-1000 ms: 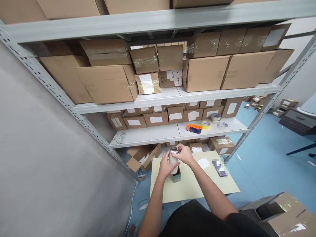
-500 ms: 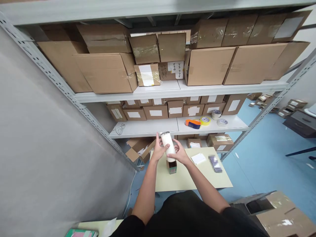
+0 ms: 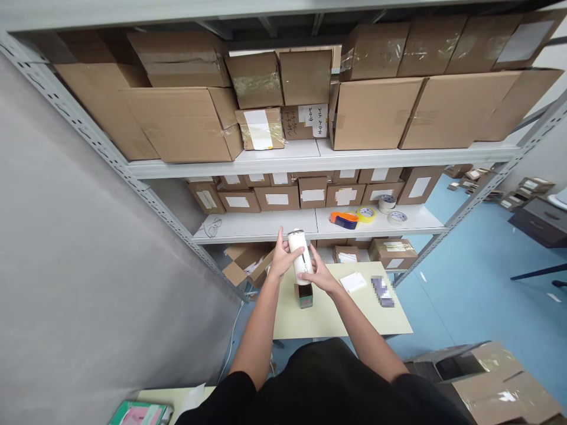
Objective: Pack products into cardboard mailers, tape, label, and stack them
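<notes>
Between my two hands I hold a white tumbler (image 3: 300, 260) with a metallic rim at its top and dark lettering on its side. My left hand (image 3: 282, 257) grips it from the left, thumb across the front. From the right, my right hand (image 3: 319, 273) closes on its lower part. Just below the tumbler, a small green box (image 3: 305, 300) with a dark open top stands on the pale yellow table (image 3: 341, 321). Whether the tumbler's base touches the box cannot be made out.
White cards (image 3: 353, 282) and a pixelated purple packet (image 3: 383, 291) lie on the table's right side. Behind it, a metal shelf (image 3: 266, 226) carries cardboard boxes, an orange and blue tape dispenser (image 3: 344, 220) and tape rolls (image 3: 365, 214). An open carton (image 3: 248, 262) sits at left.
The tumbler has turned in my hands, so dark lettering now shows on its front. Both hands still hold it above the green box. The whole view has shifted slightly.
</notes>
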`<state>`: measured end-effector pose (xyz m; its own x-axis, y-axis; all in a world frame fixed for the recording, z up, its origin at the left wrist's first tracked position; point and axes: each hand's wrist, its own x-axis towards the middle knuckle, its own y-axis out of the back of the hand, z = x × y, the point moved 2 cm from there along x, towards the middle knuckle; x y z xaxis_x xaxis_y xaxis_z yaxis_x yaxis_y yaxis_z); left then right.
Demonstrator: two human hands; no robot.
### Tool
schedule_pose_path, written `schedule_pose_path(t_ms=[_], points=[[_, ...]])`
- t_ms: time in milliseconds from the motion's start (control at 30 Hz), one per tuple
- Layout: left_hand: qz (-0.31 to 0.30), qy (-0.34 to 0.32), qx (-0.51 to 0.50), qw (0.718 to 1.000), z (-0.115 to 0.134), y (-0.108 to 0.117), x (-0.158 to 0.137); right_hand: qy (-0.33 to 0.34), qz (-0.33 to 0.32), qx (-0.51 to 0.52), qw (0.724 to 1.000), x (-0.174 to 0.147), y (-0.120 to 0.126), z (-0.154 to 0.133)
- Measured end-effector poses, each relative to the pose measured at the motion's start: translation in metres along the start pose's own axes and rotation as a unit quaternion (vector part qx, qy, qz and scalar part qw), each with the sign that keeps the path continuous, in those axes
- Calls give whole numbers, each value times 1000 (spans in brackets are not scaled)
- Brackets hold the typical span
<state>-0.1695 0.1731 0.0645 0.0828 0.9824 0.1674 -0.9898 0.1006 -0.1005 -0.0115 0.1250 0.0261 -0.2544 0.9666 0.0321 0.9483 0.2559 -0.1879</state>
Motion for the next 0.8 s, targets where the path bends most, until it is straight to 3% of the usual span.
schedule_pose_path(t_ms=[67, 200, 367, 500, 633, 800], points=[[-7, 5, -9, 1000, 0, 1, 1, -4, -14, 10, 1000, -1, -2, 0], [-7, 10, 14, 1000, -1, 7, 4, 17, 34, -32, 999, 0, 0, 1], [-18, 34, -31, 999, 4, 8, 1, -1, -8, 2, 1000, 2, -2, 0], [-7, 50, -17, 999, 10, 5, -3, 10, 31, -29, 999, 4, -1, -2], [-15, 76, -53, 996, 10, 4, -3, -3, -15, 3, 1000, 5, -1, 3], [6, 55, -24, 998, 2, 6, 0, 8, 31, -44, 999, 6, 7, 14]])
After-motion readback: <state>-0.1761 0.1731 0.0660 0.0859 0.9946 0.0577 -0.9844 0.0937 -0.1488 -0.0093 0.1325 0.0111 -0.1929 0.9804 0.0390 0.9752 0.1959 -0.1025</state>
